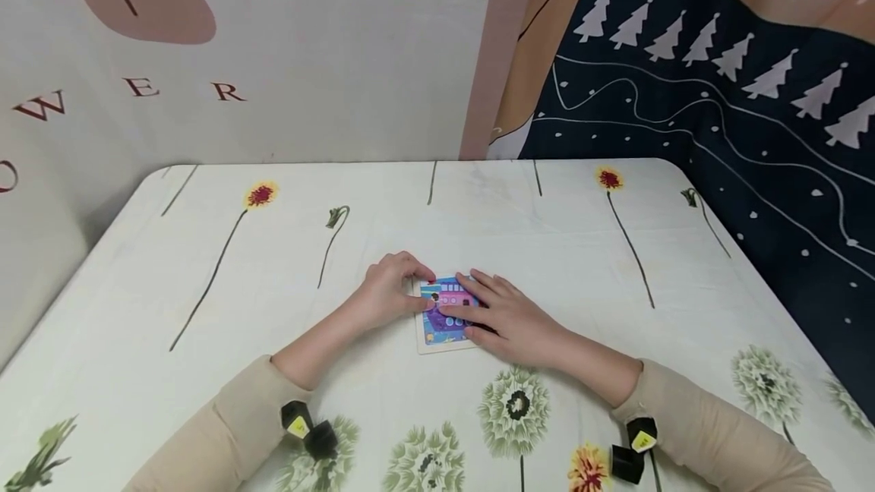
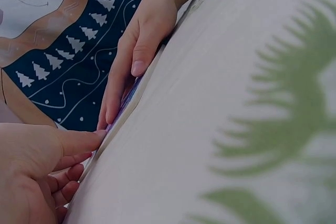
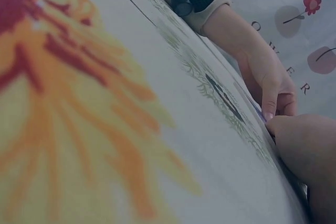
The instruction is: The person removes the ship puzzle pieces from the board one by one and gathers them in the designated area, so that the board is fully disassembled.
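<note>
A small square puzzle board [image 1: 447, 336] with a pale border lies flat on the table, its picture showing a pink and purple ship on blue. At its upper left, my left hand [image 1: 391, 291] pinches with thumb and index finger, the thumb lying over the picture. My right hand [image 1: 513, 321] rests across the right side with spread, fairly straight fingers, hiding that part of the picture. In the left wrist view, the left thumb [image 2: 84, 141] reaches the board's edge, the other fingers curled below. The right wrist view shows the left fingertips [image 3: 269, 115] close to the right hand [image 3: 307, 142].
A white cloth printed with flowers covers the table [image 1: 273, 393]. Behind it hangs a pale curtain [image 1: 342, 44] with letters, and a dark cloth with white trees [image 1: 683, 97] drapes at the right. Small black devices [image 1: 307, 431] sit at both sleeve cuffs.
</note>
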Demonstrator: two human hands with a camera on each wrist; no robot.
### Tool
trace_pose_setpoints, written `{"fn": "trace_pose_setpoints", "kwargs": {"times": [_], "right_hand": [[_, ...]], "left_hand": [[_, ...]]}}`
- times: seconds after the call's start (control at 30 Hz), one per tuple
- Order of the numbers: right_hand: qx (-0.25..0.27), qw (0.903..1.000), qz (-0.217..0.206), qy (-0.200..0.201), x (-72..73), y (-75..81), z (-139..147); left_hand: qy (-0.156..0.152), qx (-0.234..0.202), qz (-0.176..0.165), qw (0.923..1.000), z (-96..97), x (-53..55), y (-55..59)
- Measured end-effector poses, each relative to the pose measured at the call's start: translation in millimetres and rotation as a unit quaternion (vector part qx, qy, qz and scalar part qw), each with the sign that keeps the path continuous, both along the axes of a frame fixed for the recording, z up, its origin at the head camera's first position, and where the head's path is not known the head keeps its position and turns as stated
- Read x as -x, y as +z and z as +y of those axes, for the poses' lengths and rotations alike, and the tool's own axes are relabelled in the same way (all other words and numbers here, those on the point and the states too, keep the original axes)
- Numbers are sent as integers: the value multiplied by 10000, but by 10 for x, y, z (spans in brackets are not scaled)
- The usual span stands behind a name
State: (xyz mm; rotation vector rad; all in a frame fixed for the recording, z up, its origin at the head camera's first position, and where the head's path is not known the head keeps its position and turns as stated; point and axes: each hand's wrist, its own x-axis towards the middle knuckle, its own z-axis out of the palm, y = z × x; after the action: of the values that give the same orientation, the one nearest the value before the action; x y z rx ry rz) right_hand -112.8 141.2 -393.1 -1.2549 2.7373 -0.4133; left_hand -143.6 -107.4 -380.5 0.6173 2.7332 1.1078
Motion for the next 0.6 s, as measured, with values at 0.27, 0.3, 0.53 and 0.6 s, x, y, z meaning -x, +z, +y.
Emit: {"fn": "trace_pose_setpoints", "kwargs": {"times": [0.27,0.3,0.53,0.6], "right_hand": [[26,10000,-14,9,8,0,-9],[31,10000,-26,5,7,5,-10],[12,9999,-98,-18,4,33,-15],[13,10000,-94,-14,3,37,-16]], "left_hand": [[19,-34,-79,10000,2,-4,-8],[22,-35,-73,10000,3,-5,-10],[1,-194,75,9998,-8,-7,-1],[-26,-223,147,9996,-12,-4,7]]}}
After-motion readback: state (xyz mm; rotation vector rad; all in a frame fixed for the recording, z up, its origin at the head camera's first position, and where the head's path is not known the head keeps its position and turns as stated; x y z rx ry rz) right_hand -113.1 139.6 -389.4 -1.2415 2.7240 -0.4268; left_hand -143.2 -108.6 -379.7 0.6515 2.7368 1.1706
